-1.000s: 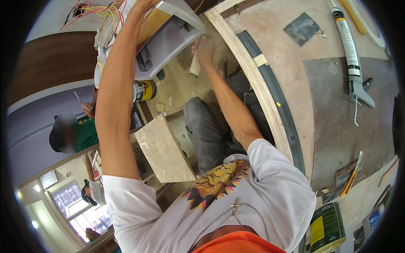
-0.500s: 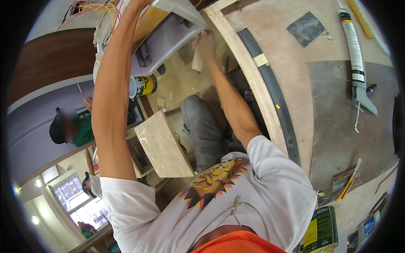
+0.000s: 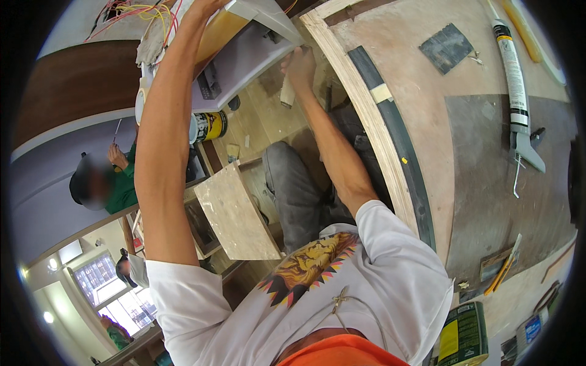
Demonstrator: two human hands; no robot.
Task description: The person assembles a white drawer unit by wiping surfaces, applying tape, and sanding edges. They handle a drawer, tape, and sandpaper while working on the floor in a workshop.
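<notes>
My left arm reaches up to the white cabinet piece (image 3: 262,13), where my left hand (image 3: 209,6) rests by its upper edge, mostly cut off by the top of the picture. The fingers of that hand are hidden. Lower and to the right, my right hand (image 3: 299,68) is closed around a pale wooden block (image 3: 287,93), whose lower end sticks out below the fingers. This hand is close to the lower right corner of the white piece; whether the block touches it I cannot tell.
Below lie a paint can (image 3: 210,125), a brush (image 3: 232,152) and a wooden board (image 3: 237,213). On the right worktop are dark sandpaper (image 3: 446,48), a caulking gun (image 3: 519,116) and a yellow cutter (image 3: 502,273). A green can (image 3: 462,332) stands lower right. A co-worker (image 3: 101,183) is at left.
My right hand and the block have shifted slightly right and down. My left arm stays nearly in place. The co-worker at left has raised a hand a little.
</notes>
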